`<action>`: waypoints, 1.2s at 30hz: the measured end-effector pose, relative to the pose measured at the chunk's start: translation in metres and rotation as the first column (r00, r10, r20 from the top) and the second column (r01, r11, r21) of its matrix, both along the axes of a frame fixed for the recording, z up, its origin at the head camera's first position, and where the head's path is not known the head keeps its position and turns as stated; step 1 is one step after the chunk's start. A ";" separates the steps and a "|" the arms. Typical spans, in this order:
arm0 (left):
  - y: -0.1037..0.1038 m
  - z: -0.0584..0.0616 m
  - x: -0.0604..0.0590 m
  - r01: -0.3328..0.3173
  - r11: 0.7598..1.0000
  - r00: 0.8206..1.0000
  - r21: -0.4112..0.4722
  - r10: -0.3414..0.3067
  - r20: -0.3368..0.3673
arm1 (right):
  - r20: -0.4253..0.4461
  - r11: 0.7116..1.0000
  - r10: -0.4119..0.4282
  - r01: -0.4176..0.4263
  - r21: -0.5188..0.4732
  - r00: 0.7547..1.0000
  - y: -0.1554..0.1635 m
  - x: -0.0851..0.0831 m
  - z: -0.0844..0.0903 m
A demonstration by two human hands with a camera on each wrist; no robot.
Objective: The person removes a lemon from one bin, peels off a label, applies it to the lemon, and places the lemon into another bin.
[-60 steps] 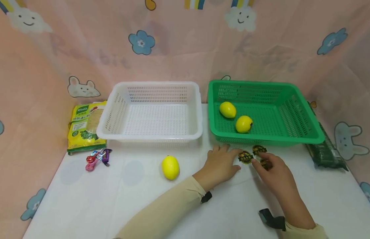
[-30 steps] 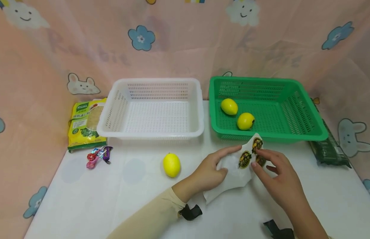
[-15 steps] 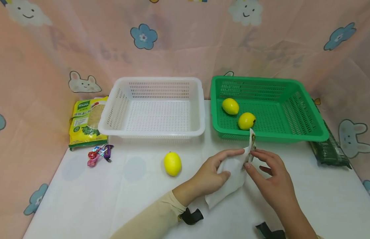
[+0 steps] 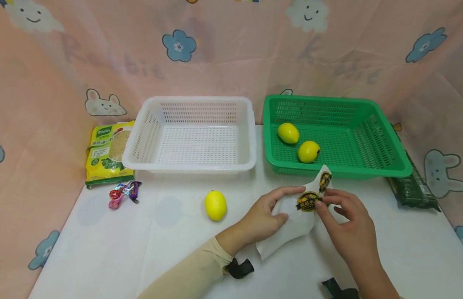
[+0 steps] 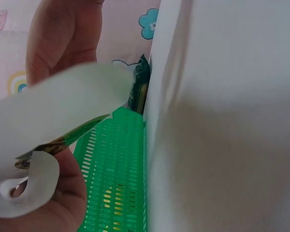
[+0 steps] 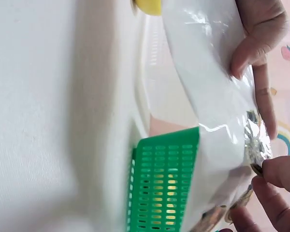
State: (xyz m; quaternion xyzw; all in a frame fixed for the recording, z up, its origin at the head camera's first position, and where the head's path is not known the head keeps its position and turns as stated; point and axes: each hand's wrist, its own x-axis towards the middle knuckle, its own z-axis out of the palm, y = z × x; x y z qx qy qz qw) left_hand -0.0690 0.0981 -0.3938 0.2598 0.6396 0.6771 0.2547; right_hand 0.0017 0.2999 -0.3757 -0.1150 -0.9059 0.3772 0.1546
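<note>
A white backing sheet [image 4: 287,226] with round black-and-gold stickers [image 4: 308,202] is held up off the table in front of the green basket. My left hand [image 4: 262,216] grips its left side, thumb on the near face. At the sheet's right end, my right hand [image 4: 349,220] pinches the edge of a sticker between thumb and forefinger. The right wrist view shows those right fingertips [image 6: 280,174] at a shiny sticker [image 6: 256,137]. In the left wrist view the sheet [image 5: 63,99] bends and curls at one end. Whether the sticker is partly peeled I cannot tell.
A green basket [image 4: 337,171] holds two lemons [image 4: 288,133]. Left of it stands a white basket [image 4: 190,167]. Another lemon [image 4: 215,205] lies on the table. Wrapped candies [image 4: 124,193] and a yellow Knorr bag [image 4: 109,153] are at left, a dark green packet [image 4: 412,191] at right.
Two seconds ago the sheet lay flat on the table; both hands have since raised it. Half a second ago it was turned nearly edge-on, and now its stickers face up again.
</note>
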 end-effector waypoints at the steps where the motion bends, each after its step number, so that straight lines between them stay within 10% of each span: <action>1: 0.000 0.000 -0.001 0.007 1.000 1.000 -0.001 -0.007 -0.005 | -0.003 1.000 -0.003 0.003 0.007 1.000 0.001 0.000 0.000; 8: 0.006 -0.010 -0.008 0.005 0.984 0.984 -0.181 -0.038 -0.176 | 0.011 0.998 -0.051 0.051 0.028 0.999 0.009 0.003 0.006; 12: 0.008 -0.017 -0.015 -0.179 0.846 0.858 -0.502 -0.116 -0.501 | 0.019 0.996 -0.086 0.086 0.000 0.996 0.013 0.003 0.007; 15: 0.004 -0.017 -0.019 -0.288 0.764 0.776 -0.577 -0.167 -0.609 | 0.019 0.996 -0.087 0.088 -0.029 0.996 0.016 0.004 0.006; 21: -0.010 -0.007 -0.013 -0.276 0.815 0.776 -0.509 -0.123 -0.618 | 0.056 0.995 -0.086 0.089 -0.047 0.995 0.018 0.003 0.005; 25: -0.031 0.003 -0.006 -0.355 0.804 0.752 -0.478 -0.058 -0.657 | 0.095 0.995 -0.084 0.088 -0.037 0.992 0.015 0.001 0.004; 36: -0.110 0.003 0.007 -0.593 0.631 0.757 -0.500 0.224 -0.614 | 0.076 0.998 -0.016 0.020 -0.058 0.997 0.007 -0.005 0.004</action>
